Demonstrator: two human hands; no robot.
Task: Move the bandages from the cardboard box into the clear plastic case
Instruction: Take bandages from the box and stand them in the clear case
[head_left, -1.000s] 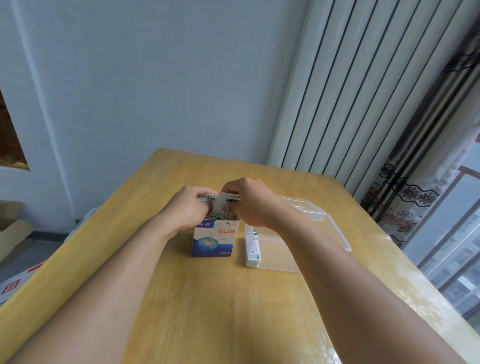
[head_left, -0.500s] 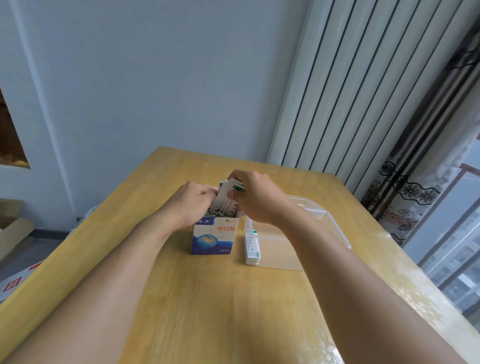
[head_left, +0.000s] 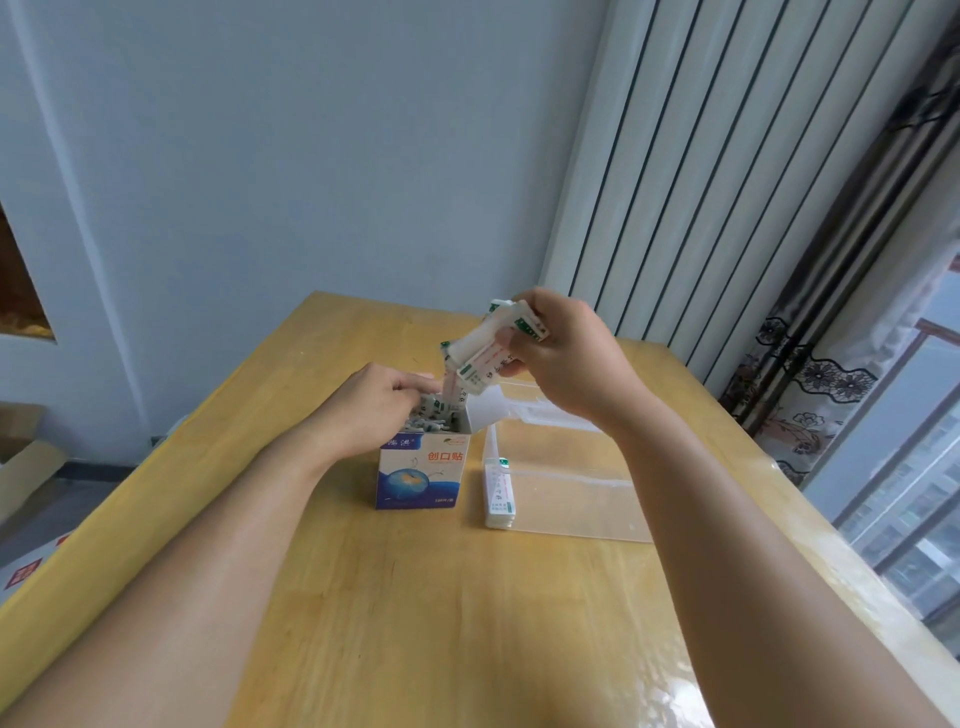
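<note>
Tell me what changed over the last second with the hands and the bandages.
The right hand lifted a bundle of bandages up out of the cardboard box, gripping it above the box's open top. The left hand stayed at the box top, fingers among the remaining bandages. The box, the clear plastic case and the stack already in it did not move.

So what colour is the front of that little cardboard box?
The cardboard box is white on top with red lettering, deep blue with a globe picture below; the head view shows it.

Wood table (head_left: 415, 623) w/ cardboard box (head_left: 422, 474), bandage stack (head_left: 500, 492) & clear plastic case (head_left: 571, 499).
</note>
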